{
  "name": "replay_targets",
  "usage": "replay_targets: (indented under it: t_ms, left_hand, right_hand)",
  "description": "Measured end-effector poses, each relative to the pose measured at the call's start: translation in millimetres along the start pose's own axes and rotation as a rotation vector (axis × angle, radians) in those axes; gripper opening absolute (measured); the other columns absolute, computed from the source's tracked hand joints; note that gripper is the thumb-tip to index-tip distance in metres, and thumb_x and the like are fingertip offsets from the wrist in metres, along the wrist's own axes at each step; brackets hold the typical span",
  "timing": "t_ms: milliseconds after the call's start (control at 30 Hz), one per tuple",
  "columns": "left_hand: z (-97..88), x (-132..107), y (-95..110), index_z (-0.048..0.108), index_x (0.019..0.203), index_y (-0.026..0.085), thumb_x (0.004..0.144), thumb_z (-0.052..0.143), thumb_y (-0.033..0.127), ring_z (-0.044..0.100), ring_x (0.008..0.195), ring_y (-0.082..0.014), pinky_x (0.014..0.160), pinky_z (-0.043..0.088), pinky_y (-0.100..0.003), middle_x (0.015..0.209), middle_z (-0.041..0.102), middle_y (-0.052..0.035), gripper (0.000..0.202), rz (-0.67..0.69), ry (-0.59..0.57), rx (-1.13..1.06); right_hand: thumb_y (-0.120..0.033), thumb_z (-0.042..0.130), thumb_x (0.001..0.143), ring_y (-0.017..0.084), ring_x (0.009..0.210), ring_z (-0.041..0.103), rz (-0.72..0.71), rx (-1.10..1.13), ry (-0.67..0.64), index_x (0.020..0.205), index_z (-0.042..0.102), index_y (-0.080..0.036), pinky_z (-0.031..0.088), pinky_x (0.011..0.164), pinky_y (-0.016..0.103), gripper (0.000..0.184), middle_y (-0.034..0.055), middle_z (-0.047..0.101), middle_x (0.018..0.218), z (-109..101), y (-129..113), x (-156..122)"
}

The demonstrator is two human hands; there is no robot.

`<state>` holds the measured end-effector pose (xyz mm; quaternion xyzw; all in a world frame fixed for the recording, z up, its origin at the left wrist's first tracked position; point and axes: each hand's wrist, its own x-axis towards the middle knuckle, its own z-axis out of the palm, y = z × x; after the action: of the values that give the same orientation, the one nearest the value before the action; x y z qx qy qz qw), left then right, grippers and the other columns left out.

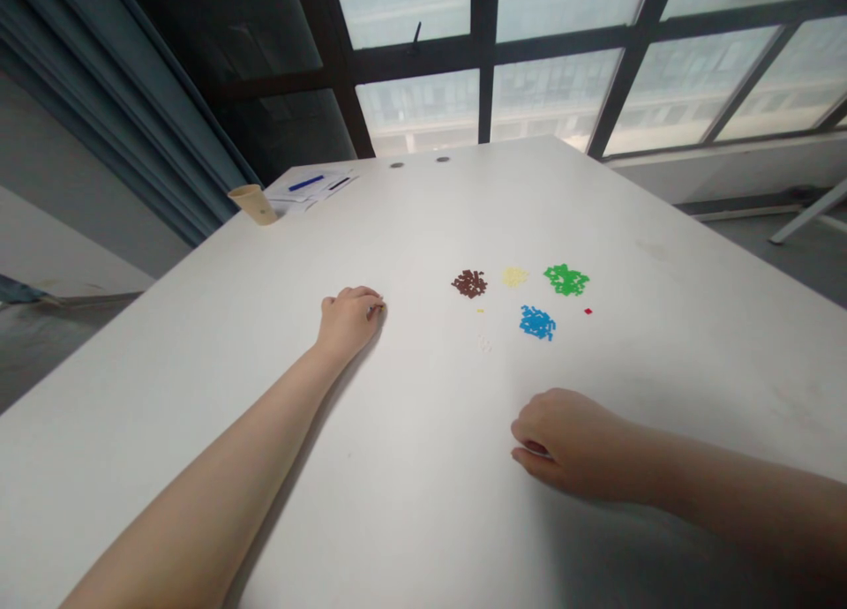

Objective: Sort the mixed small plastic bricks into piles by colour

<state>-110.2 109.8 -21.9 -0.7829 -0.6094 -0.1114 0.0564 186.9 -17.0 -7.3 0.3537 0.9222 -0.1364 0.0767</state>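
My left hand (349, 322) rests on the white table (410, 468), left of the small coloured pieces. Its thumb and forefinger are pinched together; whatever is between them is too small to make out. Nearer to me, my right hand (562, 439) hovers low over the table with curled fingers, and nothing shows between its thumb and forefinger. Beyond it lie small flat pieces in piles by colour: a blue pile (537, 323), a green pile (566, 280), a pale yellow pile (514, 277) and a brown pile (469, 283). A few white pieces (485, 344) lie left of the blue ones.
One red piece (588, 311) and a tiny yellow piece (480, 311) lie apart from the piles. At the far left stand a paper cup (254, 205) and papers (291, 194) with a blue pen (306, 184) on them. Windows and a blue curtain (125, 106) border the table.
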Motion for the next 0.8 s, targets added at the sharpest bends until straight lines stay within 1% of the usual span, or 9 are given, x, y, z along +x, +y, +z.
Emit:
replay_targets:
  t_ms: [133,233,300,367,433,500,600,700,800]
  left_hand:
    - [2.1,1.4,-2.1,0.064,0.089,0.02,0.08,0.037,0.021,0.054,0.096,-0.0247,0.078,0.038,-0.04,0.101,0.065,-0.0069,0.029,-0.011,0.019,-0.018]
    - [1.8,2.1,0.8,0.062,0.094,0.017,0.08,0.037,0.02,0.055,0.095,-0.0226,0.084,0.039,-0.037,0.099,0.065,-0.0081,0.029,-0.031,0.106,-0.08]
    - [-2.1,0.2,9.5,0.061,0.094,0.016,0.081,0.037,0.02,0.056,0.093,-0.0209,0.084,0.04,-0.034,0.097,0.065,-0.0082,0.028,-0.023,0.157,-0.169]
    - [-9.1,-4.8,25.0,0.06,0.093,0.016,0.081,0.038,0.021,0.058,0.088,-0.0193,0.082,0.042,-0.032,0.094,0.065,-0.0072,0.026,0.001,0.148,-0.301]
    - [-17.4,-13.2,45.7,0.06,0.091,0.017,0.08,0.041,0.022,0.058,0.084,-0.0177,0.078,0.044,-0.03,0.09,0.065,-0.0056,0.022,0.019,0.082,-0.466]
    - [-23.9,-23.9,67.9,0.06,0.087,0.018,0.079,0.045,0.023,0.059,0.082,-0.016,0.076,0.044,-0.029,0.088,0.066,-0.0041,0.018,0.013,-0.028,-0.663]
    - [-26.2,-40.9,96.0,0.06,0.084,0.016,0.078,0.049,0.025,0.059,0.076,-0.0141,0.069,0.044,-0.026,0.083,0.066,-0.0045,0.015,-0.019,-0.29,-1.021]
    - [-22.1,-53.9,111.7,0.059,0.084,0.015,0.077,0.054,0.026,0.059,0.072,-0.0127,0.065,0.044,-0.024,0.082,0.066,-0.0056,0.014,-0.061,-0.496,-1.281]
    - [-18.9,-59.9,116.6,0.06,0.081,0.015,0.076,0.057,0.025,0.059,0.074,-0.0125,0.066,0.043,-0.024,0.085,0.066,-0.0059,0.012,-0.079,-0.535,-1.373]
  right_hand:
    - [-0.028,0.039,0.082,0.013,0.054,0.048,0.01,0.018,-0.015,0.06,0.057,-0.017,0.02,0.051,0.027,0.031,0.0041,0.058,0.059,-3.6,-1.6,-0.2]
    - [-0.028,0.039,0.082,0.013,0.055,0.049,0.022,0.028,-0.027,0.06,0.058,-0.016,0.022,0.052,0.027,0.03,0.0046,0.059,0.059,-4.7,-2.5,-0.1]
    - [-0.028,0.04,0.082,0.013,0.055,0.049,0.029,0.026,-0.032,0.061,0.058,-0.016,0.022,0.052,0.027,0.03,0.0049,0.06,0.06,-4.3,-2.6,0.1]
    - [-0.028,0.04,0.081,0.013,0.055,0.05,0.032,0.021,-0.029,0.061,0.058,-0.016,0.022,0.052,0.027,0.03,0.0053,0.06,0.06,-3.4,-2.5,0.4]
    - [-0.028,0.04,0.081,0.014,0.055,0.05,0.035,0.018,-0.025,0.061,0.059,-0.016,0.022,0.052,0.027,0.03,0.0055,0.06,0.06,-2.8,-2.4,0.6]
    - [-0.028,0.04,0.081,0.014,0.055,0.05,0.036,0.014,-0.026,0.061,0.059,-0.016,0.022,0.052,0.027,0.03,0.0054,0.06,0.06,-2.9,-2.6,0.7]
    - [-0.028,0.04,0.081,0.014,0.056,0.051,0.039,0.001,-0.023,0.061,0.058,-0.016,0.022,0.051,0.027,0.03,0.0051,0.06,0.06,-4.0,-3.3,0.8]
    - [-0.028,0.041,0.081,0.015,0.057,0.052,0.035,0.004,-0.014,0.061,0.058,-0.016,0.022,0.052,0.028,0.029,0.0045,0.059,0.06,-4.4,-3.9,0.5]
    - [-0.028,0.041,0.081,0.015,0.057,0.052,0.031,0.005,0.001,0.061,0.057,-0.016,0.022,0.052,0.028,0.028,0.0039,0.059,0.06,-3.9,-3.6,-0.3]
